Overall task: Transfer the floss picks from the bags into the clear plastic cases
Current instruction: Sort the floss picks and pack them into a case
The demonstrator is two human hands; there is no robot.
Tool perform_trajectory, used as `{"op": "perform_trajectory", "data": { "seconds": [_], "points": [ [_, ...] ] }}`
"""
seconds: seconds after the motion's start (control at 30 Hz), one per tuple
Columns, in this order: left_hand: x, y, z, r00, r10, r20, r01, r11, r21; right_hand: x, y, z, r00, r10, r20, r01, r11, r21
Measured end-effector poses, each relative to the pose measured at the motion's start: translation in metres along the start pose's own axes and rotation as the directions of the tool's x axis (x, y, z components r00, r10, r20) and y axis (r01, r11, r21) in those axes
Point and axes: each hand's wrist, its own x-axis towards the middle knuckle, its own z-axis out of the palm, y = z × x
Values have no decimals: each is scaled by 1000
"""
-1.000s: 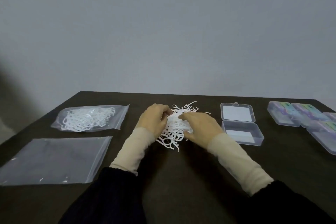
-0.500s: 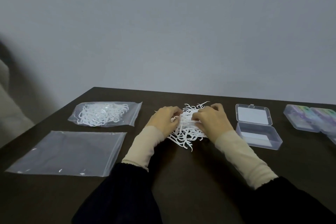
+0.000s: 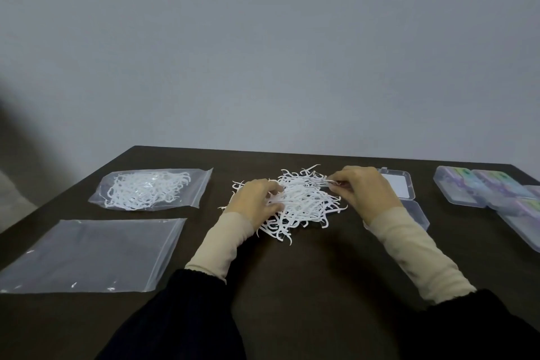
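Dark table [image 3: 292,286]: two bags [image 3: 87,254], loose floss picks [image 3: 304,204], open case [image 3: 409,199], closed cases [image 3: 479,190].

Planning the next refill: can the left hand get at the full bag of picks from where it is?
Probably yes: the full bag lies flat just left of the left hand, with bare table between.
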Motion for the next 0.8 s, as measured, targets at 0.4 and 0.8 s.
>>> {"op": "perform_trajectory", "data": {
  "seconds": [0.4,0.8],
  "points": [
    [0,15,7,961,154,-229,-123,982,146,-25,48,-38,977,184,-112,-172,979,111],
    [9,53,16,699,393,-597,-390,910,143,-35,80,-37,930,260,259,-264,964,-22]
  ]
}}
